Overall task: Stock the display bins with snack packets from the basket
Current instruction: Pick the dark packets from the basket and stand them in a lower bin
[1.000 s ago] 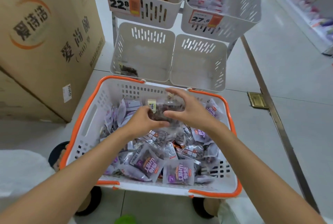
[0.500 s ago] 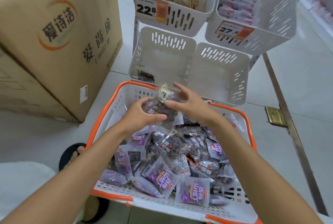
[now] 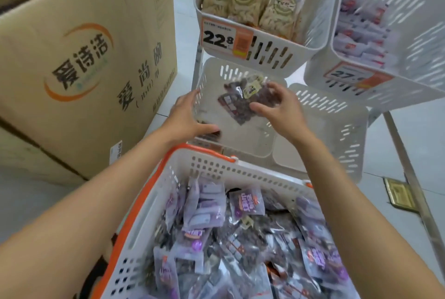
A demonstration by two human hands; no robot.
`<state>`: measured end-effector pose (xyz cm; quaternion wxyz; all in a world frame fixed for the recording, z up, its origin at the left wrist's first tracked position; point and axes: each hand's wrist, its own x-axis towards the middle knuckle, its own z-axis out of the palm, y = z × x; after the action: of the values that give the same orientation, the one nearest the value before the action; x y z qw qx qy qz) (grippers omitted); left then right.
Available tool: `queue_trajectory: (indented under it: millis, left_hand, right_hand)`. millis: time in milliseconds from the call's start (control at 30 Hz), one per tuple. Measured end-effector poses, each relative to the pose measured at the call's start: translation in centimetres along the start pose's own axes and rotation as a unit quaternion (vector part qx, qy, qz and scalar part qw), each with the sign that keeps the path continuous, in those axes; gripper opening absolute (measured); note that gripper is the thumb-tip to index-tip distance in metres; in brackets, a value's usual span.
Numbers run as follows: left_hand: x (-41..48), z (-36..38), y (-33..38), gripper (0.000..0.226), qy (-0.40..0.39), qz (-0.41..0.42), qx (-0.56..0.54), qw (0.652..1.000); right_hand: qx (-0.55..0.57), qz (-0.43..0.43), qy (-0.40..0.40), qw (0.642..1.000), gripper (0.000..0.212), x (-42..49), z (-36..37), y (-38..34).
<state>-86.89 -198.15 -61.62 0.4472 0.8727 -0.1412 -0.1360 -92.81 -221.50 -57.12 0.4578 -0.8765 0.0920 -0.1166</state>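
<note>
A white basket with orange rim [image 3: 250,171] in the foreground holds several purple and clear snack packets [image 3: 204,212]. Beyond it stands the lower left display bin [image 3: 243,141], white and slotted. Over this bin my right hand [image 3: 281,110] pinches a bunch of clear packets of dark snacks [image 3: 240,102] with yellow tags. My left hand [image 3: 186,117] hovers at the bin's left wall, fingers straight, holding nothing. A dark packet [image 3: 212,133] lies on the bin's floor by my left thumb.
The lower right bin [image 3: 337,130] stands beside it. Above hang a bin of tan snack bags [image 3: 269,54] with a 22.8 price tag and a bin of white packets [image 3: 361,86]. A big cardboard box [image 3: 84,70] stands on the left. A metal floor strip [image 3: 414,178] runs on the right.
Both hands lifted the clear packets out of the basket and forward over the lower left bin. My left hand has let go and moved to the bin's left wall.
</note>
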Motion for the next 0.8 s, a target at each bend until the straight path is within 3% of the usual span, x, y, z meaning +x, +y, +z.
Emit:
queue_trajectory:
  millis: [67,167,233,333,367,567,633,700,800]
  left_hand:
    - [2.2,0.1,-2.2,0.117,-0.009,-0.05,0.033,0.998]
    - [4.6,0.8,-5.0,0.124,-0.05,-0.114,0.029,0.992]
    - [5.3,1.3,-6.4,0.125,-0.076,-0.124,0.015,0.989]
    - [5.4,2.1,-7.8,0.114,-0.094,-0.072,0.003,0.993]
    - [5.3,2.3,-8.1,0.104,-0.095,-0.048,-0.014,0.994]
    - [5.0,2.4,-8.6,0.087,-0.084,-0.022,-0.026,0.996]
    - [4.5,2.1,-7.9,0.091,-0.057,-0.038,0.011,0.998]
    - [3.5,1.8,-6.7,0.095,-0.012,-0.069,0.041,0.997]
    - [0.7,1.7,-4.0,0.079,0.029,-0.021,0.048,0.998]
  right_hand:
    - [-0.077,-0.007,0.057,0.995,0.058,2.6,1.6,1.7]
    - [-0.185,-0.012,0.055,0.981,0.053,5.1,5.9,4.1]
    - [-0.221,-0.011,-0.016,0.975,0.048,6.1,9.5,5.9]
    - [-0.162,0.028,-0.224,0.961,0.05,6.9,13.0,7.8]
    - [-0.134,0.042,-0.258,0.956,0.052,7.0,13.2,8.4]
    - [-0.102,0.069,-0.259,0.958,0.054,7.1,13.4,10.3]
    - [-0.106,0.079,-0.255,0.958,0.059,6.4,12.6,9.5]
    - [-0.121,0.068,-0.227,0.964,0.063,4.5,10.9,8.3]
    - [-0.097,0.038,-0.154,0.982,0.063,-0.3,7.7,6.2]
